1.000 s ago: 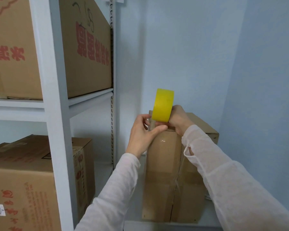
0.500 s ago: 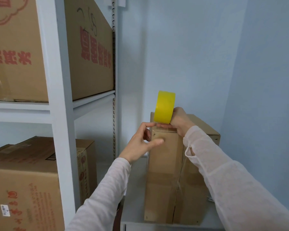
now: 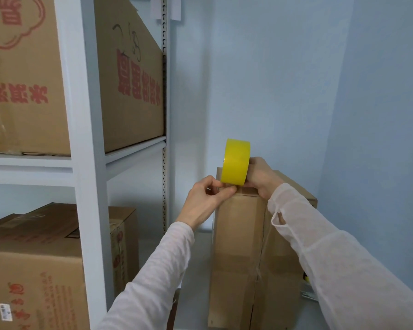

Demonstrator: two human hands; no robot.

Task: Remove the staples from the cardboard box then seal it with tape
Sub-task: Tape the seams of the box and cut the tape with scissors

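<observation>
Right hand (image 3: 262,177) grips tape roll (image 3: 235,163); left hand (image 3: 205,198) seemingly pinches its end.

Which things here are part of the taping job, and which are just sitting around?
Job: tape roll in the right hand; left hand pinching at its lower edge; upright box beneath.
Just there: top shelf box; bottom shelf box; white rack.

Head-worn view, forward-down — near hands (image 3: 234,186), box (image 3: 239,234)
</observation>
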